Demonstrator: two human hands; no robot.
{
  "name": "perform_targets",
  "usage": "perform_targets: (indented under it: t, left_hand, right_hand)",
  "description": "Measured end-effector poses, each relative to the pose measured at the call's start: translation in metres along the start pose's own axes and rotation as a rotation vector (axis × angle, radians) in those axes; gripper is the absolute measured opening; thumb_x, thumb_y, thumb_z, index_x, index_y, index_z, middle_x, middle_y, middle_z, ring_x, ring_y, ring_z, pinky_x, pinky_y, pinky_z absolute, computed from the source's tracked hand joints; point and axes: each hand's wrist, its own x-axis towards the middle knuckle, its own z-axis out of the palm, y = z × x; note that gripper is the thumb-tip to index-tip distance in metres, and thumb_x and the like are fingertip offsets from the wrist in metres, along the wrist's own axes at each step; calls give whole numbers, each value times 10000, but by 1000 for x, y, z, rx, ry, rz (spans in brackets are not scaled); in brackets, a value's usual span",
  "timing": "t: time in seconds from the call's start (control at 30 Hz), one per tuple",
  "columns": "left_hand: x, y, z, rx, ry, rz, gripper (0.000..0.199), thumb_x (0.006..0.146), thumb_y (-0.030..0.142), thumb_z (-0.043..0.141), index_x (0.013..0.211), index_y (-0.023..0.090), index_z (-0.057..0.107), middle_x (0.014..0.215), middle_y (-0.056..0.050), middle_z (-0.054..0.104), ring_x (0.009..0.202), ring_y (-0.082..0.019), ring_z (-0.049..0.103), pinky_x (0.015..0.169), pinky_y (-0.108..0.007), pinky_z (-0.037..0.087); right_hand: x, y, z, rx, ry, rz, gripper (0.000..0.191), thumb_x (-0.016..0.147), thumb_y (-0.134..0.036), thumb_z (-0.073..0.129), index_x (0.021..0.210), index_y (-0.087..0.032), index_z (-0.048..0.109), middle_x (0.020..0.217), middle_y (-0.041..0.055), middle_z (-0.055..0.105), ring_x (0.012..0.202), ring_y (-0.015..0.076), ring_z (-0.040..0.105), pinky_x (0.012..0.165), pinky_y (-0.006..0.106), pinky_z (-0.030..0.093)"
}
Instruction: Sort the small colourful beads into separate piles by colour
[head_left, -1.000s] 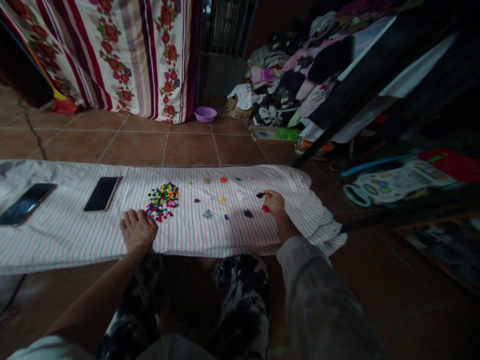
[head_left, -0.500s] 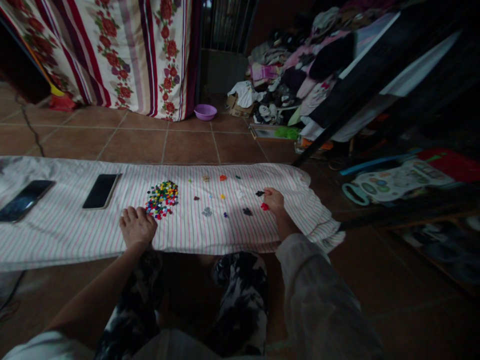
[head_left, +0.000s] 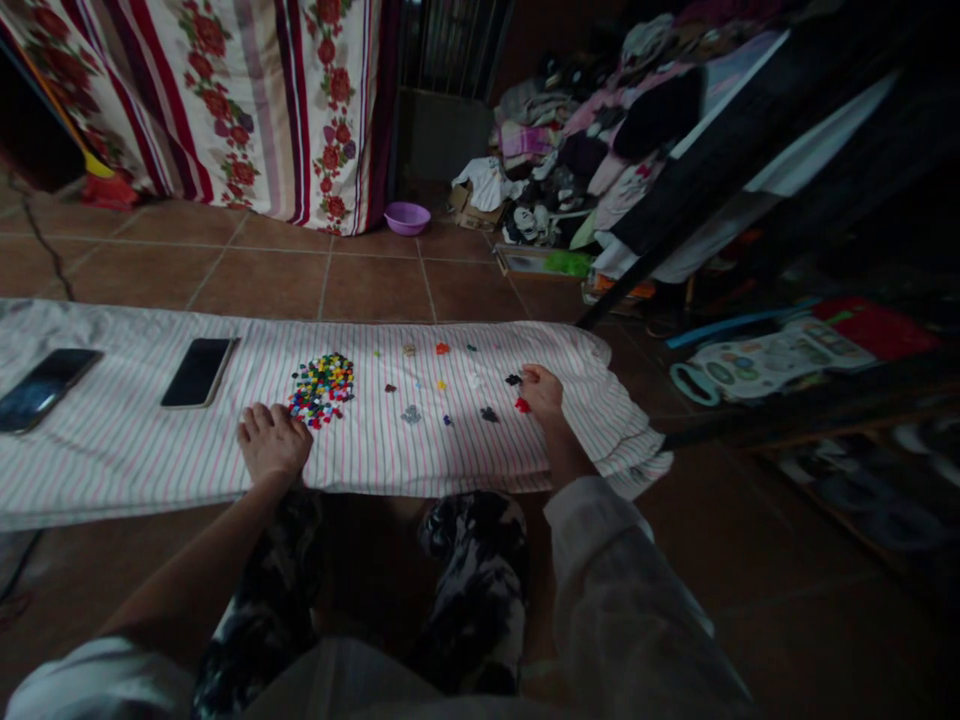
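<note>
My left hand lies flat on the striped cloth, fingers spread, touching the near edge of a heap of small mixed-colour pieces. Over on the right, my right hand has its thumb and fingers pinched together beside a little cluster of black pieces. Whatever is in the pinch is too small to make out. Red pieces sit just under that hand. Between the hands are small one-colour groups, among them dark grey, light grey, white, yellow and orange.
The striped cloth covers a long, low surface. Two phones lie at its left. Beyond are a tiled floor, a purple basin, a floral curtain and heaped clothes. A dark slanting bar runs along the right.
The whole view has shifted slightly. My right hand stays by the black pieces with its fingers pinched; my left hand still rests beside the heap.
</note>
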Motion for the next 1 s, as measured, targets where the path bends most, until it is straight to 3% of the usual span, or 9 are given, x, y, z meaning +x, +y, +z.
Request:
perform_targets:
  t: [0.3, 0.5, 0.67, 0.8, 1.0]
  left_hand:
    - [-1, -1, -1, -64, 8, -10, 427, 841, 322, 306, 1074, 61, 552, 1207, -238, 502, 1251, -345, 370, 992, -502, 313]
    - [-1, -2, 1, -80, -5, -25, 441, 845, 327, 298, 1085, 56, 550, 1226, -245, 498, 1267, -356, 361, 994, -507, 312]
    - [0, -4, 4, -85, -23, -17, 458, 850, 321, 306, 1129, 42, 539, 1290, -266, 469, 1305, -364, 328, 1009, -518, 297]
    - [1, -5, 5, -73, -33, -28, 454, 847, 310, 315, 1155, 51, 528, 1345, -263, 440, 1340, -365, 298, 1027, -534, 278]
    - [2, -4, 6, -82, -37, -36, 467, 861, 305, 301, 1176, 32, 512, 1366, -272, 420, 1364, -371, 275, 1055, -531, 254]
  right_hand:
    - [-66, -29, 11, 122, -90, -197, 309, 740, -182, 451, 932, -190, 693, 980, 58, 712, 950, 189, 634, 917, 316, 473]
    - [-117, -56, 38, 195, -250, -421, 292, 765, -185, 441, 901, -210, 699, 948, 44, 704, 939, 185, 629, 898, 338, 479]
    - [-151, -94, 63, 210, -416, -550, 267, 803, -147, 468, 923, -219, 695, 947, 35, 700, 929, 171, 627, 871, 311, 477]
    - [-173, -126, 87, 195, -533, -608, 250, 832, -150, 490, 968, -219, 688, 955, 39, 688, 913, 171, 622, 834, 298, 476]
    - [-192, -165, 116, 96, -635, -674, 285, 886, -189, 468, 1100, -244, 649, 1045, 45, 663, 1000, 171, 592, 894, 285, 442]
